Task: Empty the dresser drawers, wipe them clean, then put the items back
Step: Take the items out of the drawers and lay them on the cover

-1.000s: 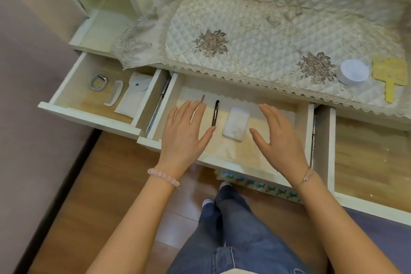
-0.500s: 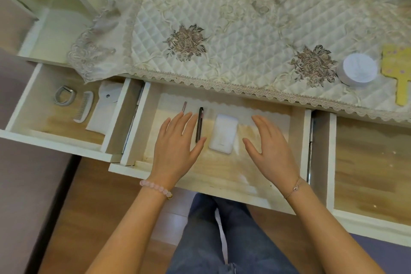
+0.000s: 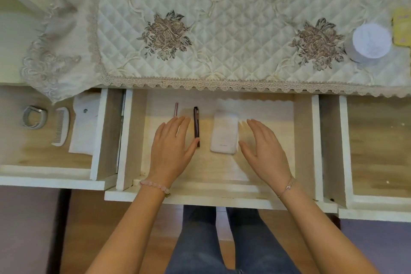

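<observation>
Three dresser drawers stand pulled out. The middle drawer [image 3: 303, 140] holds a thin pink stick [image 3: 176, 109], a dark pen [image 3: 196, 124] and a white rectangular case [image 3: 224, 132] on a pale liner. My left hand [image 3: 171, 147] lies flat and open over the liner, its thumb touching the pen's near end and its fingers covering the stick's lower part. My right hand [image 3: 264, 147] hovers open just right of the white case, holding nothing. The left drawer [image 3: 97, 135] contains a silver bracelet [image 3: 33, 117], a white comb [image 3: 61, 125] and a white pouch [image 3: 85, 127].
The right drawer [image 3: 378, 144] shows bare wood. A quilted lace-edged cloth [image 3: 222, 29] covers the dresser top, with a round white jar [image 3: 370, 42] and a yellow item [image 3: 401, 26] at the far right. My legs in jeans are under the middle drawer.
The view has shifted to look straight down over the drawers. Both hands have stayed open above the middle drawer, moving slightly further in beside the pen and white case.
</observation>
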